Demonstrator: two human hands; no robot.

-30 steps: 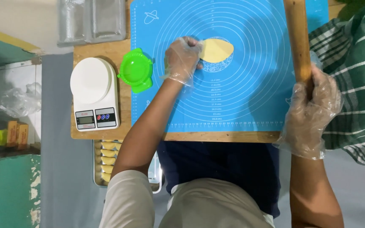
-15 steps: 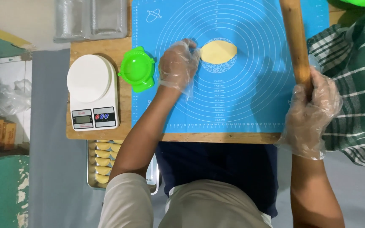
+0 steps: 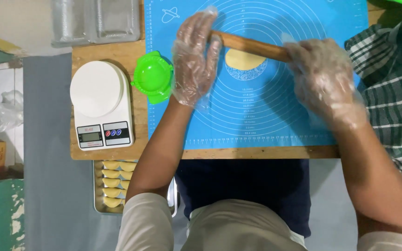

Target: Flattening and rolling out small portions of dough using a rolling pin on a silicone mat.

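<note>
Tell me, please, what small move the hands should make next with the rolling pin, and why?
Probably push the rolling pin gently toward the body, across the dough. The left hand and right hand each rest on one end of the pin. It lies over the far edge of the dough on the blue mat, and most of the yellow piece still shows on the near side.
</note>
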